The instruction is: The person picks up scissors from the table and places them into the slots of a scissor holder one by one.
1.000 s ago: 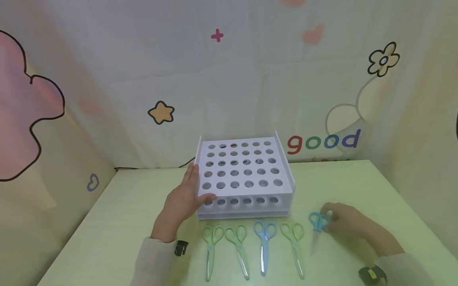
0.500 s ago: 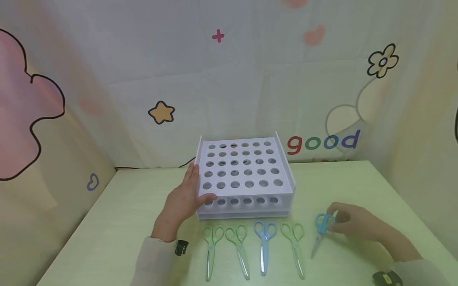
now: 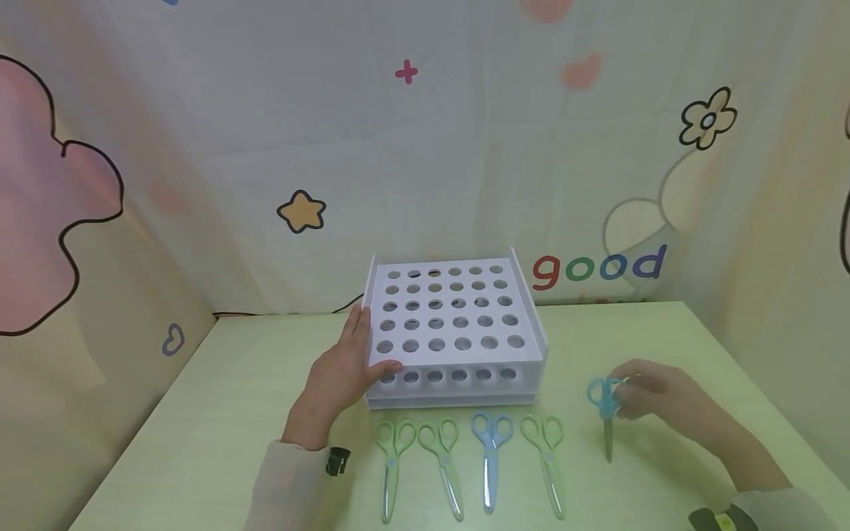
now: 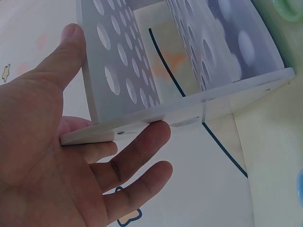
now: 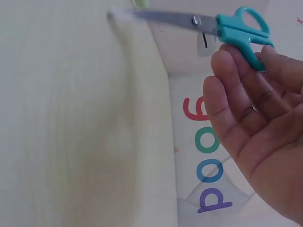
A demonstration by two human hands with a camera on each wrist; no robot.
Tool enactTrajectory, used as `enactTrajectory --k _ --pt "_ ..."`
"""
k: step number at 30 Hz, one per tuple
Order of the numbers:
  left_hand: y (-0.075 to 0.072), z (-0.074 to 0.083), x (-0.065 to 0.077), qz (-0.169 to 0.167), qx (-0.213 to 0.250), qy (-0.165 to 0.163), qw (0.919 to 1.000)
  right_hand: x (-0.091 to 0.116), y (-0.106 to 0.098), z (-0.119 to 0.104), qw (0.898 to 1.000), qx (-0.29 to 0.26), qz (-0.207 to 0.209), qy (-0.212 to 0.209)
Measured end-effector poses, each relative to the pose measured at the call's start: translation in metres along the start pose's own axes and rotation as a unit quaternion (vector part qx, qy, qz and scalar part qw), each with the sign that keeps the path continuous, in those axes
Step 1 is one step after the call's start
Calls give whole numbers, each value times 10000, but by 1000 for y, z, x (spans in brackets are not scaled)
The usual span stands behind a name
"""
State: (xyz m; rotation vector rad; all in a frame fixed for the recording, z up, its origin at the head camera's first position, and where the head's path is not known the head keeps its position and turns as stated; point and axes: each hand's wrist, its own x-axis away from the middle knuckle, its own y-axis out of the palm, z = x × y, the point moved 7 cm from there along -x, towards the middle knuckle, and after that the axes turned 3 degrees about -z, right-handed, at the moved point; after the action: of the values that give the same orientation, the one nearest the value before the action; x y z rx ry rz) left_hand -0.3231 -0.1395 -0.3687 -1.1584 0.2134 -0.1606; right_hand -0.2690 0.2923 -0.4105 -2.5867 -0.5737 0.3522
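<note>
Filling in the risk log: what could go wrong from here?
The right hand pinches the teal scissors only by the handle, so they might swivel or slip.
If swung inward, they could knock the nearest green scissors.
The left hand holds the white rack at one side only; a bump might turn it.

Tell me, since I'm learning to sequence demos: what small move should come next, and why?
Probably lift the turquoise-handled scissors toward the white perforated rack: the right grip pinches them by the handle, tip pointing down, while the left grip holds the rack's side, and nothing stands up from the rack's top.
</note>
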Motion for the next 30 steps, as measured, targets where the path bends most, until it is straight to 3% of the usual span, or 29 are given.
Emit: enactTrajectory --k 7,21,30 --pt "0 1 1 -5 -15 12 10000 -3 3 -23 9992 175 172 -323" --pt "-1 0 1 -12 59 7 10000 -21 2 -66 9974 350 604 -178" --pt "-1 1 1 -6 15 -26 10000 -31 -3 -89 9921 321 1179 -267"
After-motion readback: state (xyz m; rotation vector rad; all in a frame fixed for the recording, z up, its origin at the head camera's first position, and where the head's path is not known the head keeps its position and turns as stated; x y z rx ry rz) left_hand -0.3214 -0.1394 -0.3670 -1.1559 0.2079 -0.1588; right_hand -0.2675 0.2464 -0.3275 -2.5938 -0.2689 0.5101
